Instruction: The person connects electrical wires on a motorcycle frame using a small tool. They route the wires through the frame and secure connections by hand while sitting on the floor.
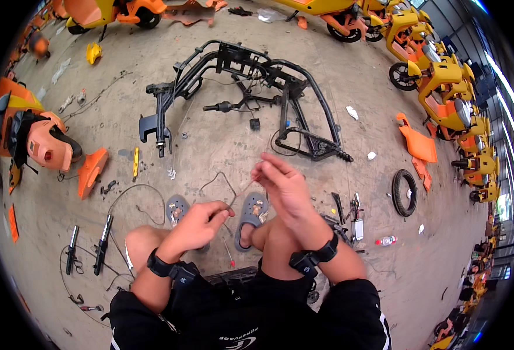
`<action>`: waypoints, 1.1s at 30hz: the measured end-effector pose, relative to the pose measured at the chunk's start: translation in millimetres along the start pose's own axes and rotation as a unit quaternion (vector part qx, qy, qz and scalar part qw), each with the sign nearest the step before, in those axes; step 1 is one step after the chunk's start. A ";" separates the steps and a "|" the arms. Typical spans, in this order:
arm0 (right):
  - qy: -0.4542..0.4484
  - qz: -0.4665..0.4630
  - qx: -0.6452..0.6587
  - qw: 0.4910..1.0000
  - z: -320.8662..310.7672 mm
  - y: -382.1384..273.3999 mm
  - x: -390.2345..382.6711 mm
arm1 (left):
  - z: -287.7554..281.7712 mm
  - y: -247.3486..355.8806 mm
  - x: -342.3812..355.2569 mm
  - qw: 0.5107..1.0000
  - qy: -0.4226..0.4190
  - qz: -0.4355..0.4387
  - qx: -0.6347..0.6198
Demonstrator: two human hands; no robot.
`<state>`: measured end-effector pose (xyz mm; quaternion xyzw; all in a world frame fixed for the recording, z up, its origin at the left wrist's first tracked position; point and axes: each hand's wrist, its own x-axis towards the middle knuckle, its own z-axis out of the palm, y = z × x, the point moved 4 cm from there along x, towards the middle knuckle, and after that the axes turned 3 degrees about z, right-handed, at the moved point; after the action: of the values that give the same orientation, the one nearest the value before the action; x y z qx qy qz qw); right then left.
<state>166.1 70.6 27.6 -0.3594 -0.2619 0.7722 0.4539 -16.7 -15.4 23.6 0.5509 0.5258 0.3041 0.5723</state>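
My left hand (201, 226) is closed in a pinch on a thin dark cable (220, 174), whose free length loops up in front of it. A thin reddish strand (244, 190) runs from near that pinch toward my right hand (285, 189). The right fingers are bent together, raised a little higher, and seem to pinch the strand's far end; the exact contact is too small to see. Both hands are over the floor between my grey clogs (251, 209). Below the left hand lies a thin rod with a red end (232, 262).
A black scooter frame (321, 108) lies ahead. To the left are two shock absorbers (103, 245), cables and orange body panels (92, 172). On the right lie a tyre (404, 192), a plastic bottle (386, 240) and small parts. Yellow scooters (443, 81) line the right side.
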 end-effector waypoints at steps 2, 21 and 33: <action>0.015 -0.019 -0.015 1.000 -7.0 -9.9 4.2 | 1.6 -0.3 4.7 0.998 0.005 0.031 0.051; -0.092 -0.073 -0.037 0.992 23.3 60.4 -20.6 | 4.6 -11.4 26.1 0.967 0.180 0.121 -0.137; -0.096 -0.090 -0.126 0.983 16.2 66.6 -29.7 | 16.5 1.9 17.2 0.950 0.261 0.151 -0.082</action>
<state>128.8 12.9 -1.8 -0.3129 -0.4303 0.7198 0.4459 3.7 -4.1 18.2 0.4766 0.5410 0.5619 0.4055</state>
